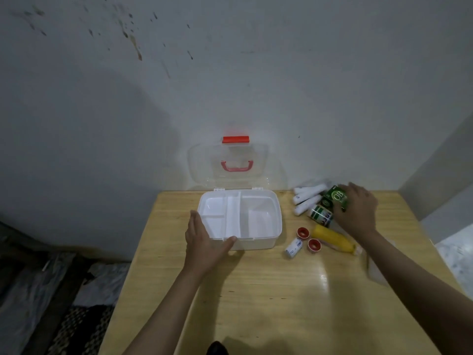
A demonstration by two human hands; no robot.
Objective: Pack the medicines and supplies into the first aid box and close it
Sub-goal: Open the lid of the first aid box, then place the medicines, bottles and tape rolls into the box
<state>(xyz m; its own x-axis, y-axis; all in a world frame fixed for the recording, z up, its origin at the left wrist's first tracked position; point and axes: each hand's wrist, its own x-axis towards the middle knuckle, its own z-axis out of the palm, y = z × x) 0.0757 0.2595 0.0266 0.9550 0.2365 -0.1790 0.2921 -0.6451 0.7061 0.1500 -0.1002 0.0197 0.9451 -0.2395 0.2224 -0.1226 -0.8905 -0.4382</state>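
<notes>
The white first aid box (275,213) stands open on the wooden table (268,290), its divided tray empty. Its clear lid (199,162) with a red handle and red latch leans up against the wall. My left hand (204,242) grips the box's front left corner. My right hand (358,211) closes around a green carton (336,197) in the pile of supplies to the right of the box. White rolls (307,198), a green-labelled bottle (320,213), a yellow bottle (332,239), two red tape spools (303,232) and a small white roll (294,247) lie there too.
The table stands against a grey wall, with a corner wall at the right. A clear plastic wrapper (376,270) lies under my right forearm. Dark cloth and a woven mat (76,326) lie on the floor to the left of the table.
</notes>
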